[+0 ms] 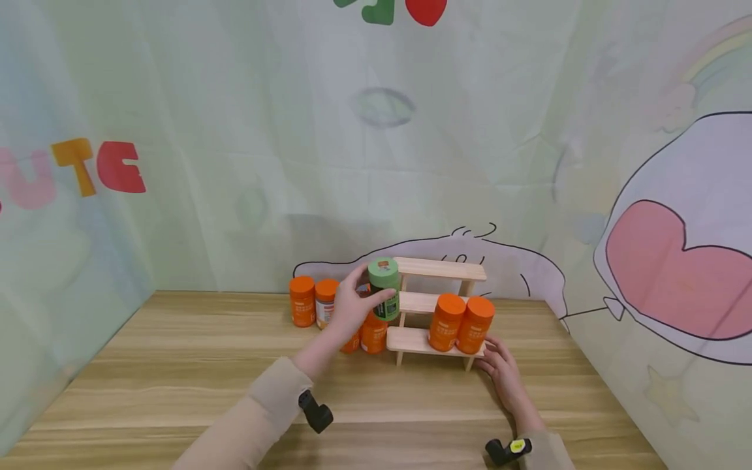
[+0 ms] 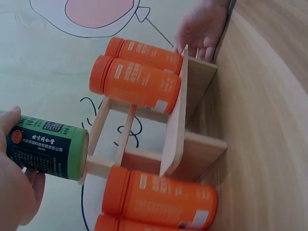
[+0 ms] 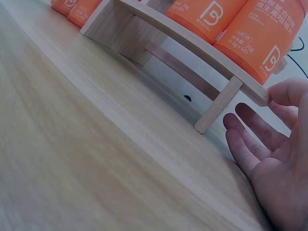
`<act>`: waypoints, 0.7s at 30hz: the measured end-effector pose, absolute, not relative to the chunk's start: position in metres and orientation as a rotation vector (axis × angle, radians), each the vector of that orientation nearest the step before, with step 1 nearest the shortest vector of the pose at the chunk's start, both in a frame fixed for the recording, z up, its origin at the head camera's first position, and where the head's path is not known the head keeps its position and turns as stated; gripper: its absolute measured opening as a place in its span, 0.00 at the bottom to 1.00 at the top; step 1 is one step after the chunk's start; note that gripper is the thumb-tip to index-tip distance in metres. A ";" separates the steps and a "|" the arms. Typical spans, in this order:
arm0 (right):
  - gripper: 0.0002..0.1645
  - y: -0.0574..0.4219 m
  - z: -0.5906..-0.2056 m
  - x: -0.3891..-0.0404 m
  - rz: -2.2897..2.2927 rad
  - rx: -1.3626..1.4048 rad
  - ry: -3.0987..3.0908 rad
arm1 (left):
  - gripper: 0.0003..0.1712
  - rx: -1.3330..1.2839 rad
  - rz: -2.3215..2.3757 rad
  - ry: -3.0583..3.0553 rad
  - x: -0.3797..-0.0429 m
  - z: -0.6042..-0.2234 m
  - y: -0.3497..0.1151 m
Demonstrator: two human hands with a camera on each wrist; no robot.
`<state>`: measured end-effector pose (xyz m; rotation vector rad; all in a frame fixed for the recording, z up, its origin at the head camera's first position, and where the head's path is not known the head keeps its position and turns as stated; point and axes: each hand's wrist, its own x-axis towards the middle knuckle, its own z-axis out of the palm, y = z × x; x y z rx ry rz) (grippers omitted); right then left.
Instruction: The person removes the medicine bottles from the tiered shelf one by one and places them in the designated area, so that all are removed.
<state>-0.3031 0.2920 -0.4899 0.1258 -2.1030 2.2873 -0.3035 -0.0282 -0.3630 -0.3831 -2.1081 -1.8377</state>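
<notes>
My left hand (image 1: 350, 307) grips a green-lidded bottle (image 1: 384, 287) with a dark label, thumb across its front, holding it up beside the left end of a three-tier wooden shelf (image 1: 405, 338). In the left wrist view the green bottle (image 2: 50, 150) lies across the picture, its base facing the shelf. Two orange bottles (image 1: 448, 323) stand side by side on the right part of the lowest tier. At that tier's right end is my right hand (image 1: 502, 372), its thumb side touching the board's end and its other fingers (image 3: 262, 127) loosely extended below.
Left of the shelf, several orange-lidded bottles (image 1: 302, 301) stand on the wooden table (image 1: 194, 372), some partly hidden by the left hand and arm. One has a white label (image 1: 324, 312). Behind the table hangs a printed cloth backdrop (image 1: 282, 163).
</notes>
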 end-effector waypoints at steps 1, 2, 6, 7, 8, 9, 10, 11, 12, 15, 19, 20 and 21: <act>0.15 0.292 -0.490 -0.303 2.286 0.127 -2.104 | 0.35 -0.384 -1.821 -2.106 -0.304 -0.361 -0.032; 0.14 0.292 -0.490 -0.303 2.285 0.128 -2.105 | 0.35 -0.383 -1.810 -2.104 -0.304 -0.360 -0.035; 0.14 0.293 -0.490 -0.303 2.274 0.138 -2.115 | 0.36 -0.370 -1.754 -2.087 -0.307 -0.359 -0.050; 0.14 0.293 -0.491 -0.302 2.271 0.138 -2.117 | 0.36 -0.364 -1.729 -2.085 -0.307 -0.359 -0.054; 0.14 0.293 -0.491 -0.302 2.265 0.139 -2.118 | 0.36 -0.356 -1.711 -2.079 -0.307 -0.360 -0.057; 0.14 0.293 -0.492 -0.302 2.258 0.140 -2.121 | 0.35 -0.349 -1.689 -2.071 -0.308 -0.361 -0.061; 0.14 0.293 -0.493 -0.302 2.254 0.140 -2.121 | 0.36 -0.340 -1.667 -2.064 -0.308 -0.362 -0.064; 0.14 0.292 -0.493 -0.302 2.249 0.141 -2.122 | 0.36 -0.328 -1.654 -2.055 -0.308 -0.363 -0.067; 0.14 0.293 -0.494 -0.302 2.245 0.140 -2.126 | 0.36 -0.315 -1.642 -2.046 -0.309 -0.364 -0.070; 0.14 0.293 -0.494 -0.302 2.240 0.148 -2.129 | 0.36 -0.263 -1.647 -2.010 -0.309 -0.368 -0.080; 0.14 0.292 -0.494 -0.302 2.242 0.149 -2.125 | 0.35 -0.200 -1.685 -1.976 -0.307 -0.374 -0.091; 0.14 0.292 -0.493 -0.302 2.242 0.149 -2.123 | 0.35 -0.186 -1.700 -1.968 -0.306 -0.376 -0.093; 0.14 0.292 -0.493 -0.302 2.241 0.150 -2.121 | 0.35 -0.173 -1.712 -1.964 -0.306 -0.377 -0.096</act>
